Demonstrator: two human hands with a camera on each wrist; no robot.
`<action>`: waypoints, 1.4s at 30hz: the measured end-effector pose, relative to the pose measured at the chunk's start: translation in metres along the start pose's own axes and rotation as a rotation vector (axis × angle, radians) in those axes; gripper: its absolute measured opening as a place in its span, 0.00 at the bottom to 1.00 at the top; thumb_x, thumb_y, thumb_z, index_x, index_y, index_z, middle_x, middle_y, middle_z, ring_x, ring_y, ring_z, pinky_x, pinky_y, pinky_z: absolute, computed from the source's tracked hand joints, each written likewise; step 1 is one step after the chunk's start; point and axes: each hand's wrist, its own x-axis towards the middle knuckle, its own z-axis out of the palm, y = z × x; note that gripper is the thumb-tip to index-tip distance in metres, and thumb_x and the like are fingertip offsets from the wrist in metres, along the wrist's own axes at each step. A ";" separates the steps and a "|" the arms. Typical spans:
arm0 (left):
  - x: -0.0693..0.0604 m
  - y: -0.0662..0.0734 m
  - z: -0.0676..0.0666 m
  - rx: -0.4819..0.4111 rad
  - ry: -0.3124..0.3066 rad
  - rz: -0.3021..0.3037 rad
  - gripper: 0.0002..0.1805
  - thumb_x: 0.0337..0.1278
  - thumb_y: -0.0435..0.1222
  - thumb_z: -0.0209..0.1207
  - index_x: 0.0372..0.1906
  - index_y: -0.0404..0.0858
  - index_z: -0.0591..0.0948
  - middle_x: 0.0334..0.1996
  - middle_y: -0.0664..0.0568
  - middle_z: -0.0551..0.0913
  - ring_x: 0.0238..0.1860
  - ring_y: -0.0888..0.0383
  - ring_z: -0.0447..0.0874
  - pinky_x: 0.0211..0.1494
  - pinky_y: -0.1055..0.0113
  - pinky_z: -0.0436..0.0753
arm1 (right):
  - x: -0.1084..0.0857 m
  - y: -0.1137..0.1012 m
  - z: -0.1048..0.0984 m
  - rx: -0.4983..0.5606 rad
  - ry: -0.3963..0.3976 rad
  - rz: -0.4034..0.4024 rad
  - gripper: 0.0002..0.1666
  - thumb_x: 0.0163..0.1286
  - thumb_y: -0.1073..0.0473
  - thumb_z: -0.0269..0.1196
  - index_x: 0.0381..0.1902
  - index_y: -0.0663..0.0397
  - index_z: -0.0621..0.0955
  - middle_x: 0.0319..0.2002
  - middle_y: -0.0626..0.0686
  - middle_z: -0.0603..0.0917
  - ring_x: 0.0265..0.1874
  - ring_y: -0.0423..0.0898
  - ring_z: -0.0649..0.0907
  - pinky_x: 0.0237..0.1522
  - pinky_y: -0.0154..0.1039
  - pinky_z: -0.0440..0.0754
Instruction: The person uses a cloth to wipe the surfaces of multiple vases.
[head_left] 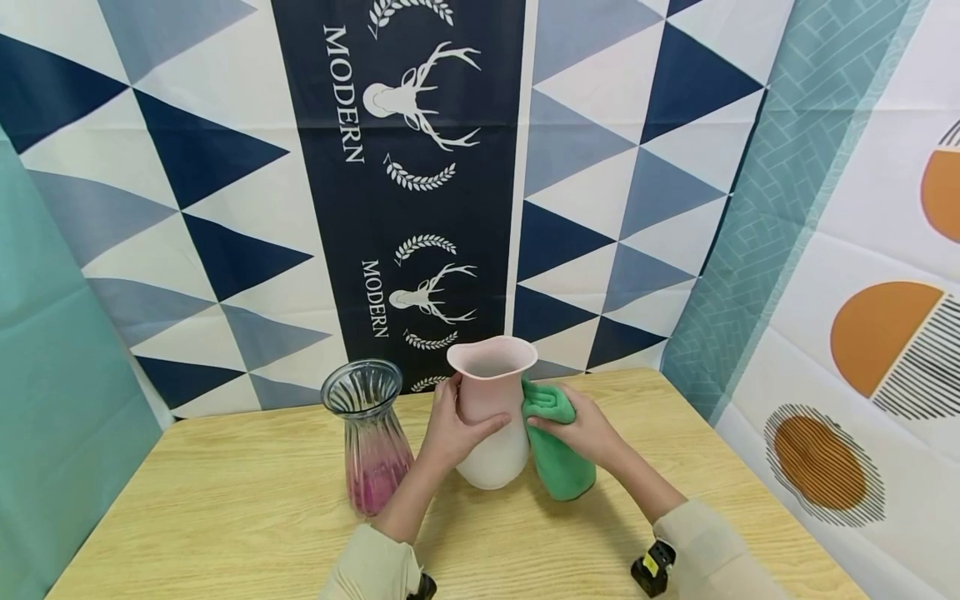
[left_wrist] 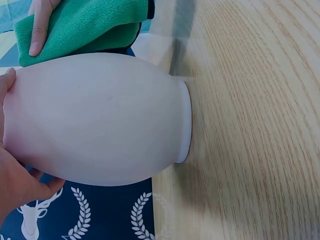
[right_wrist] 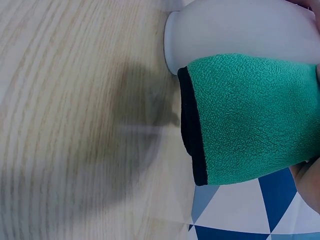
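A vase, pale pink at its wavy rim and white lower down, stands in the middle of the head view. My left hand grips its left side below the rim, thumb across the front. On the other side my right hand holds a folded green cloth against the vase. The left wrist view shows the vase's smooth body and foot close to the tabletop; whether they touch I cannot tell. Dark edging runs along the cloth in the right wrist view, where its lower part hangs loose.
A ribbed glass vase, bluish at the top and pink below, stands just left of my left forearm. The wooden table meets a patterned cloth backdrop behind, with more hangings on both sides.
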 end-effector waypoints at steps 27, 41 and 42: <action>-0.001 0.001 -0.002 -0.003 0.004 -0.018 0.51 0.37 0.46 0.74 0.68 0.38 0.60 0.58 0.45 0.67 0.58 0.50 0.70 0.62 0.52 0.71 | -0.013 0.024 0.008 -0.046 -0.039 0.040 0.34 0.57 0.45 0.67 0.60 0.46 0.72 0.54 0.53 0.80 0.54 0.53 0.79 0.52 0.49 0.79; -0.001 0.001 0.000 -0.017 0.007 -0.010 0.51 0.37 0.46 0.74 0.68 0.39 0.60 0.59 0.45 0.68 0.59 0.50 0.70 0.62 0.52 0.71 | -0.018 0.031 0.009 -0.122 -0.082 0.063 0.34 0.56 0.44 0.68 0.59 0.45 0.73 0.54 0.51 0.81 0.54 0.52 0.79 0.54 0.51 0.77; -0.001 0.001 0.000 -0.016 0.007 -0.009 0.51 0.37 0.46 0.74 0.68 0.38 0.60 0.59 0.45 0.67 0.59 0.50 0.69 0.62 0.51 0.71 | -0.018 0.032 0.009 -0.124 -0.088 0.068 0.33 0.56 0.44 0.68 0.59 0.44 0.73 0.54 0.51 0.81 0.54 0.52 0.79 0.54 0.51 0.77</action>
